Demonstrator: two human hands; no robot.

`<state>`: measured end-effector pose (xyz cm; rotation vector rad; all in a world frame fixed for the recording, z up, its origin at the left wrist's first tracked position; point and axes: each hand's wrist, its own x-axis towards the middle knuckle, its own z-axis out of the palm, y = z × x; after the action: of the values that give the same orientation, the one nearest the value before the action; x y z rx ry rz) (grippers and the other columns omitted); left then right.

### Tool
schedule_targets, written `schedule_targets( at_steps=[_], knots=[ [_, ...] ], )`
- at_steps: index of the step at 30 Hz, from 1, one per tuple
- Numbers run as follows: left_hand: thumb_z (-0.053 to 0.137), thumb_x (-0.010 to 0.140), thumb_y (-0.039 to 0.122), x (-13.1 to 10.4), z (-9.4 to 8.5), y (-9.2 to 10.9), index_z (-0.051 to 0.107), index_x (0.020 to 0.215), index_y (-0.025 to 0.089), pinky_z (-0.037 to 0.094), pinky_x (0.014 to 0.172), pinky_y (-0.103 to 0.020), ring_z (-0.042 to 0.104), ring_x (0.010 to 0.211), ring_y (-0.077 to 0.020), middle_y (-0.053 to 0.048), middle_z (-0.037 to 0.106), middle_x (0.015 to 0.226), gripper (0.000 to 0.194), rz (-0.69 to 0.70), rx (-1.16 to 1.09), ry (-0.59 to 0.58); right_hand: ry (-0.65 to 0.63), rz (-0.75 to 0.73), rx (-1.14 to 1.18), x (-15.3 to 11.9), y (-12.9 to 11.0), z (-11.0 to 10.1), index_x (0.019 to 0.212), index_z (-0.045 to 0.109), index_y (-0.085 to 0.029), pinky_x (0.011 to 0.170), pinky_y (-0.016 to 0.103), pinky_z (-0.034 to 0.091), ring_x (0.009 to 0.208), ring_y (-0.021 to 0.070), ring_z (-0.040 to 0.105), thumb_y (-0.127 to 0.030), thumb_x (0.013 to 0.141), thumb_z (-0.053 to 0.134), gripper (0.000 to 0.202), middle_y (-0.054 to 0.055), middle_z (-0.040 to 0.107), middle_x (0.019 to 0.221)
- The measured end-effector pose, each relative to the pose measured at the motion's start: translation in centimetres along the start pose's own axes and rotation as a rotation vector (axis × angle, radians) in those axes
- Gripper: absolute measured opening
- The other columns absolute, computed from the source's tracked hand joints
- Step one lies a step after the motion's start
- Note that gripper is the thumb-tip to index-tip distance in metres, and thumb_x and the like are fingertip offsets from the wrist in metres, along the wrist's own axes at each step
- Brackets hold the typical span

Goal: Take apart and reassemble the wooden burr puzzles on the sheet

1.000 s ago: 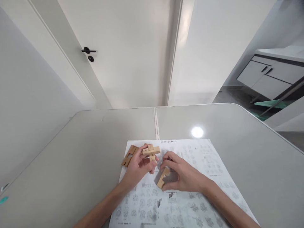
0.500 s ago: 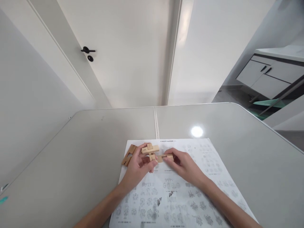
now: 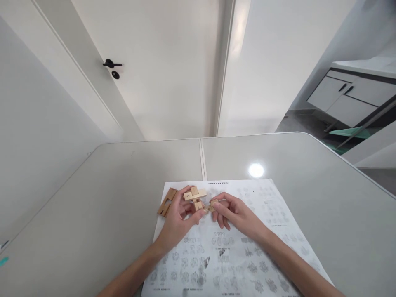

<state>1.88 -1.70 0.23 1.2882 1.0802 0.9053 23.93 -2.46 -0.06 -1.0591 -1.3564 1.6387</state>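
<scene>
My left hand (image 3: 182,208) is closed on a small cluster of interlocked wooden puzzle pieces (image 3: 195,194), light in colour with dark marks on them. Between the thumb and fingers of my right hand (image 3: 231,209) is another notched wooden puzzle piece (image 3: 214,204), its near end close to the cluster; whether the two touch I cannot tell. Just left of my left hand, darker brown wooden pieces (image 3: 163,210) with a notch lie at the paper's edge. Both hands are above a printed paper sheet (image 3: 229,264) covered with small puzzle diagrams.
The sheet lies on a pale grey table (image 3: 123,181) with a seam (image 3: 203,161) across its middle. Beyond the table's far edge stands a white door (image 3: 161,74) with a black handle (image 3: 111,64). A white cabinet (image 3: 346,95) is at the right.
My right hand has turned its puzzle piece and brought it left, nearer the cluster, with its lower fingers now showing. My left hand has hardly moved.
</scene>
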Motion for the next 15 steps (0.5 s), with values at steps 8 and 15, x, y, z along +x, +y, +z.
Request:
schedule_targets(
  at_steps=[8, 15],
  knots=[
    [0.085, 0.085, 0.034, -0.3, 0.0, -0.8, 0.050, 0.137, 0.030, 0.058, 0.071, -0.030, 0.070, 0.088, -0.0179, -0.009, 0.060, 0.138, 0.062, 0.170, 0.123, 0.058, 0.177, -0.065, -0.083, -0.1, 0.3, 0.5, 0.092, 0.058, -0.022, 0.055, 0.030, 0.046, 0.057, 0.0133, 0.056, -0.061, 0.101, 0.060, 0.040, 0.005, 0.074, 0.081],
    [0.085, 0.086, 0.036, -0.6, 0.2, -1.1, 0.054, 0.136, 0.031, 0.057, 0.067, -0.031, 0.060, 0.069, -0.0146, -0.002, 0.067, 0.102, 0.059, 0.264, 0.330, 0.082, 0.146, -0.085, 0.031, 0.0, 1.3, 1.0, 0.092, 0.050, -0.024, 0.059, 0.031, 0.054, 0.068, 0.0174, 0.071, -0.058, 0.101, 0.063, 0.037, 0.010, 0.080, 0.099]
  ],
)
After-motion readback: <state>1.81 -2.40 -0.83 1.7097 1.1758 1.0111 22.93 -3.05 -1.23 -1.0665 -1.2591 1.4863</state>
